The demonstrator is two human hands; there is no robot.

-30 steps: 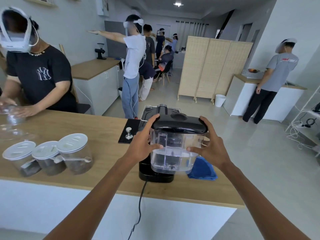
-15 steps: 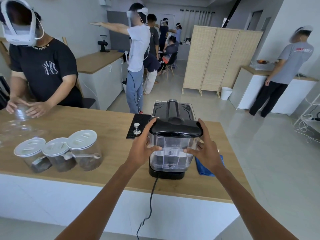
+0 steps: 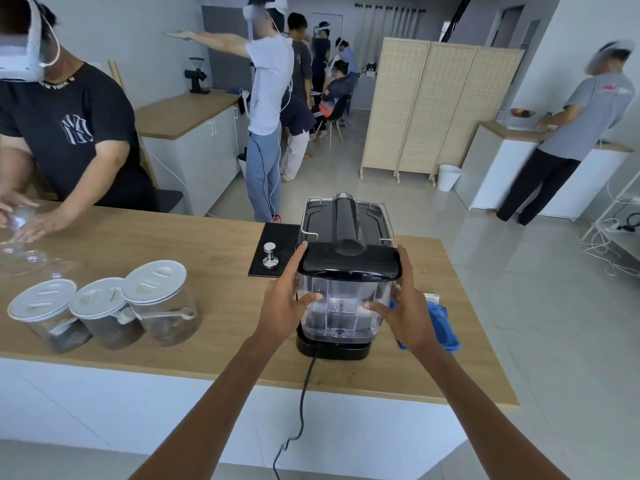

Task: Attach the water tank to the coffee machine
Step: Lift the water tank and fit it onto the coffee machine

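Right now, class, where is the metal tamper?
In the head view, the tamper stands upright on the black mat, left of the coffee machine.

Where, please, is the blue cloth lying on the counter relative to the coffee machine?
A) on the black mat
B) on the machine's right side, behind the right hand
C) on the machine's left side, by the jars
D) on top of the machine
B: the blue cloth lies on the wooden counter right of the coffee machine, partly hidden by the right hand.
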